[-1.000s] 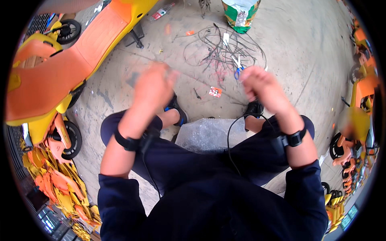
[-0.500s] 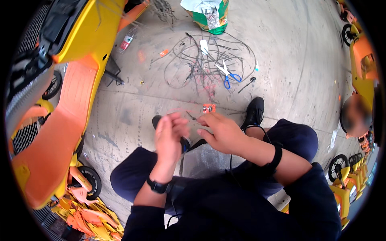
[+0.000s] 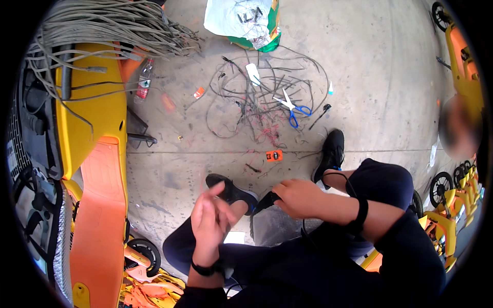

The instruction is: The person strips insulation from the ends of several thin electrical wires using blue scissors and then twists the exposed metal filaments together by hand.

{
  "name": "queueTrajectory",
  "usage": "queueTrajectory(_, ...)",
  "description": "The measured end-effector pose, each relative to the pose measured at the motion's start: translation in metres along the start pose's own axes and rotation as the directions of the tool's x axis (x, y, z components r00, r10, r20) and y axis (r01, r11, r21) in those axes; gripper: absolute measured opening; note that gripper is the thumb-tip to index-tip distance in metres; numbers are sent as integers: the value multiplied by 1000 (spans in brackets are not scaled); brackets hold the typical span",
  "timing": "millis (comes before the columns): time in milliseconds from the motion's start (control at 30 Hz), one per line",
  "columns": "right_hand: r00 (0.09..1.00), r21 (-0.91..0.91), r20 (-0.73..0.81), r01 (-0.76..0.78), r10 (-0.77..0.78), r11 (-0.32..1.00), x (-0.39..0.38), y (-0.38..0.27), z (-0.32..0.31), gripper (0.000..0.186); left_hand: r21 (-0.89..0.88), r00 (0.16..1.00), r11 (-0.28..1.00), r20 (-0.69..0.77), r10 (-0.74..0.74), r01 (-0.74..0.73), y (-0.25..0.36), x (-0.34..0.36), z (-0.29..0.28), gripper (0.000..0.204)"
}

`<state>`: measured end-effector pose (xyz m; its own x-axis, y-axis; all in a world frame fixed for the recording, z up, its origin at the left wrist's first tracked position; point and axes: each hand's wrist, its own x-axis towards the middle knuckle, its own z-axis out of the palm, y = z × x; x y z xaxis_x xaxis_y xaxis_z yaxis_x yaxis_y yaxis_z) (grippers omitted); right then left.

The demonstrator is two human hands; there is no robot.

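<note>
Grey concrete floor (image 3: 380,92) forms the work surface, crossed by one straight joint line. Clock positions are read from the small orange rectangular card (image 3: 274,156) lying flat near mid-floor.

At 12 o'clock lies a loose tangle of thin dark wires (image 3: 280,82); a white flat tag (image 3: 253,74) rests on it. Blue-handled metal scissors (image 3: 291,107) lie at the tangle's near-right edge, between 12 and 1 o'clock, blades parted. Beyond the tangle, also at 12 o'clock, stands an open green-and-white sack (image 3: 221,18).

At 10 o'clock, a thick bundle of grey cables (image 3: 108,31) lies across a yellow-and-orange vehicle body (image 3: 100,215), which extends down to 8 o'clock. A clear plastic bottle with a red label (image 3: 144,82) lies beside it, also at 10 o'clock.

Left hand (image 3: 209,215): between 7 and 8 o'clock, raised; fingers partly extended and unevenly bent, with no object visible in them.

Right hand (image 3: 300,198): 5 o'clock; fingers curled downward. Their tips meet the outline of a black strip-shaped object (image 3: 264,203) at 6 to 7 o'clock; whether they grip it cannot be determined.

A translucent plastic-covered bundle (image 3: 275,228) sits at 6 o'clock, below the right hand.
</note>
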<state>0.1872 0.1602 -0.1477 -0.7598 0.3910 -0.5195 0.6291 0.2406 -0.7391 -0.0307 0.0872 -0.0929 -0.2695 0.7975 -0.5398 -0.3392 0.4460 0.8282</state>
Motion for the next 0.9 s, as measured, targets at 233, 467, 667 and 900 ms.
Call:
queueTrajectory(233,997,-218,-31,60,-68,974,39,3,-41,24,155,998,986,-34,-59,64,29,53,-4,44)
queueTrajectory(467,988,-359,-102,68,-112,931,51,-19,-63,27,175,993,978,12,116,-116,35,43,-2,43)
queueTrajectory(667,984,-419,-142,35,-104,907,25,-3,-65,29,159,951,945,169,258,-284,37,21,11,41)
queueTrajectory(900,980,-344,-196,-35,-36,938,-14,-13,-46,26,107,899,895,114,422,-433,40,33,1,42)
